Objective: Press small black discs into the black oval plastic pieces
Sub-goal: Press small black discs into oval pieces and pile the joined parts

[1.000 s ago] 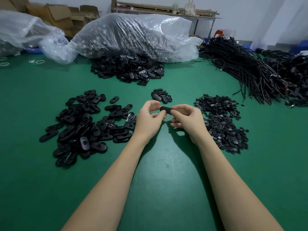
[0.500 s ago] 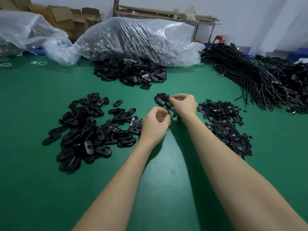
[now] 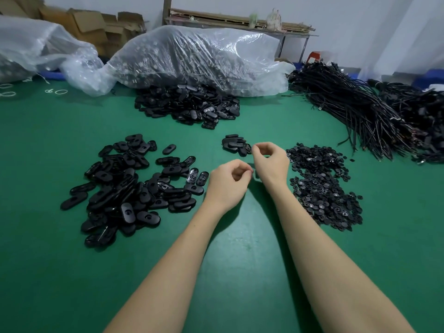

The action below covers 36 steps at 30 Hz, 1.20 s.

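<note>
green felt covers the table, and the one head view shows the stock sorted on it. a big loose heap of oval pieces lies toward the left edge, apparently not yet fitted, since many show an open round seat. the small black discs are spread in a heap toward the right edge. between the two, further from the near edge, sits a small pile of ovals — by my reading the finished ones, though their faces are too dark to confirm. another heap of ovals spills from a clear plastic bag near the far edge, and bundled black cables fill the far right corner. judged by pile sizes, only a small part of the job is done and most is left.

the right hand hovers just beside the small pile, wrist raised, thumb and forefinger curled together with nothing visible between them — it looks released. the left hand hangs over bare felt between the heaps, fingers loosely curled into a soft fist; i cannot tell whether it hides anything.
</note>
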Available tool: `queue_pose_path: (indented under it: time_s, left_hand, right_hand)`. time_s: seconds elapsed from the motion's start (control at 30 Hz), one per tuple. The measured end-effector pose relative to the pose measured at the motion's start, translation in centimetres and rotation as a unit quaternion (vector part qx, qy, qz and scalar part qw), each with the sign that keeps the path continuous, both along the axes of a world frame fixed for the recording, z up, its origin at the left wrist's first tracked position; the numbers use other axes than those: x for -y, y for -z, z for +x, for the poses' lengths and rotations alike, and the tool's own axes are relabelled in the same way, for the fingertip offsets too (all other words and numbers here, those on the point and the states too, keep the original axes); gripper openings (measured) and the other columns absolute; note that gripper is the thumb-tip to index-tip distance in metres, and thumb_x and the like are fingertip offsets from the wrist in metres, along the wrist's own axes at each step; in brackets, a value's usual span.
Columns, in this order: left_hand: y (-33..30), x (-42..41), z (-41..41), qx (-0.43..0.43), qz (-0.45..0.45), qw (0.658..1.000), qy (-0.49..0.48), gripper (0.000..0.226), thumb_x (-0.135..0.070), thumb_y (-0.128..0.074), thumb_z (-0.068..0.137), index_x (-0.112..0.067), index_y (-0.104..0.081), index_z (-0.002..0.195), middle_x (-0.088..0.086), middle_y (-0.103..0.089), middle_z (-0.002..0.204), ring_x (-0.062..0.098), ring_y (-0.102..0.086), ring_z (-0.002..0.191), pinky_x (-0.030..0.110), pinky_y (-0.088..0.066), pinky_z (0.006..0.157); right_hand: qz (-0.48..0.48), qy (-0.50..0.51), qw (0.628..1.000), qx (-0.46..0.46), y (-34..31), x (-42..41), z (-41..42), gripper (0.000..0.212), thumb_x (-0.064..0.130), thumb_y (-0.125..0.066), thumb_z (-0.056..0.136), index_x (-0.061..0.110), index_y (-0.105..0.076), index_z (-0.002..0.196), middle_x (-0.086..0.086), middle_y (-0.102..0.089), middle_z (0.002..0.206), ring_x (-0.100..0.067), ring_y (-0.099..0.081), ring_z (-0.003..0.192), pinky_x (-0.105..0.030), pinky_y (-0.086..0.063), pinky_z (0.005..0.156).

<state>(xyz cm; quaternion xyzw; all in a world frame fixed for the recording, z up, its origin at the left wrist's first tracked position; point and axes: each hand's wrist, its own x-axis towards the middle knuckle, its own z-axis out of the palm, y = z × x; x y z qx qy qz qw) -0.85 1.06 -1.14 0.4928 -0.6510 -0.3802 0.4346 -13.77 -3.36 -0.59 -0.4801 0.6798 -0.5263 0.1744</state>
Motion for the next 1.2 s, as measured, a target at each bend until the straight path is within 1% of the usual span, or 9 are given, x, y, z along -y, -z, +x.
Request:
queue_pose_path:
  time_s: [0.1, 0.27, 0.37, 0.43, 0.5, 0.6, 0.77, 0.9, 1.2]
  left_hand:
    - [0.0, -0.1, 0.1, 0.008, -0.006, 1.0, 0.008, 0.014, -0.016, -0.064, 0.094, -0.021, -0.077, 0.094, -0.011, -0.075, 0.084, 0.003, -0.068, 0.077, 0.02, -0.054, 0.081]
    - [-0.1, -0.4, 0.0, 0.026, 0.0, 0.999, 0.019, 0.015, -0.016, -0.064, 0.093, -0.023, -0.077, 0.091, -0.006, -0.077, 0.086, 0.01, -0.071, 0.084, 0.03, -0.056, 0.087]
    - [-0.2, -0.4, -0.1, 0.037, 0.006, 0.999, 0.02, 0.014, -0.014, -0.063, 0.095, -0.016, -0.076, 0.1, 0.0, -0.078, 0.091, 0.016, -0.072, 0.088, 0.031, -0.055, 0.089]
    - [-0.3, -0.7, -0.3, 0.066, -0.017, 0.998, 0.004, 0.01, -0.017, -0.061, 0.096, -0.016, -0.07, 0.094, 0.003, -0.075, 0.086, 0.02, -0.069, 0.082, 0.033, -0.054, 0.078]
    - [-0.5, -0.9, -0.2, 0.185, -0.083, 0.978, -0.055, 0.01, -0.024, -0.057, 0.097, -0.018, -0.063, 0.091, 0.005, -0.067, 0.087, 0.024, -0.06, 0.086, 0.034, -0.047, 0.074]
    - [-1.0, -0.6, 0.8, 0.324, -0.153, 0.922, -0.145, 0.013, -0.023, -0.056, 0.094, -0.02, -0.064, 0.103, 0.003, -0.064, 0.103, 0.025, -0.048, 0.107, 0.037, -0.037, 0.088]
    - [-1.9, 0.1, 2.6, 0.409, -0.07, 0.888, -0.199, 0.025, -0.017, -0.055, 0.092, -0.022, -0.061, 0.116, 0.003, -0.055, 0.124, 0.026, -0.041, 0.121, 0.041, -0.031, 0.098]
    - [-2.1, 0.0, 2.9, 0.417, -0.027, 0.889, -0.186, 0.033, -0.012, -0.06, 0.089, -0.019, -0.057, 0.12, 0.008, -0.052, 0.127, 0.03, -0.044, 0.121, 0.041, -0.034, 0.101]
    - [-1.9, -0.1, 2.8, 0.403, -0.062, 0.892, -0.196, 0.029, -0.009, -0.061, 0.088, -0.023, -0.059, 0.113, 0.003, -0.06, 0.116, 0.027, -0.052, 0.113, 0.041, -0.031, 0.098]
  right_hand:
    - [-0.001, -0.023, 0.999, 0.047, 0.1, -1.4, -0.2, 0.013, 0.024, -0.064, 0.094, 0.017, -0.074, 0.091, 0.003, -0.074, 0.084, -0.013, -0.066, 0.074, -0.031, -0.053, 0.073]
    - [0.11, -0.156, 0.977, 0.096, -2.4, -2.7, -0.1, 0.017, 0.028, -0.064, 0.096, 0.017, -0.077, 0.091, 0.009, -0.073, 0.076, -0.01, -0.06, 0.062, -0.025, -0.054, 0.061]
    - [0.175, -0.228, 0.958, 0.01, -5.0, -2.5, 0.6, 0.02, 0.038, -0.066, 0.096, 0.023, -0.077, 0.089, 0.011, -0.077, 0.083, -0.002, -0.062, 0.058, -0.021, -0.051, 0.058]
    - [0.19, -0.254, 0.946, -0.071, -6.2, -2.2, 1.5, 0.019, 0.043, -0.068, 0.092, 0.027, -0.077, 0.089, 0.011, -0.078, 0.086, 0.001, -0.063, 0.06, -0.025, -0.053, 0.063]
    - [0.164, -0.248, 0.952, -0.07, -6.4, -1.9, 2.5, 0.019, 0.046, -0.069, 0.09, 0.029, -0.077, 0.092, 0.012, -0.077, 0.088, -0.004, -0.069, 0.073, -0.026, -0.055, 0.071]
    - [0.114, -0.193, 0.974, -0.02, -5.0, -1.7, 2.6, 0.022, 0.045, -0.067, 0.093, 0.026, -0.077, 0.096, 0.009, -0.077, 0.09, -0.01, -0.071, 0.085, -0.026, -0.052, 0.076]
    - [0.124, -0.135, 0.982, -0.055, -1.3, -2.2, 1.4, 0.023, 0.037, -0.063, 0.096, 0.02, -0.078, 0.091, 0.006, -0.077, 0.09, -0.012, -0.069, 0.092, -0.023, -0.048, 0.072]
    - [0.105, -0.119, 0.986, -0.057, -0.6, -2.3, 1.8, 0.024, 0.036, -0.063, 0.095, 0.02, -0.077, 0.086, 0.005, -0.077, 0.084, -0.014, -0.07, 0.087, -0.016, -0.045, 0.068]
    - [0.081, -0.117, 0.988, -0.056, 0.0, -2.8, 1.9, 0.022, 0.033, -0.063, 0.096, 0.019, -0.078, 0.089, 0.002, -0.077, 0.084, -0.016, -0.071, 0.086, -0.03, -0.053, 0.083]
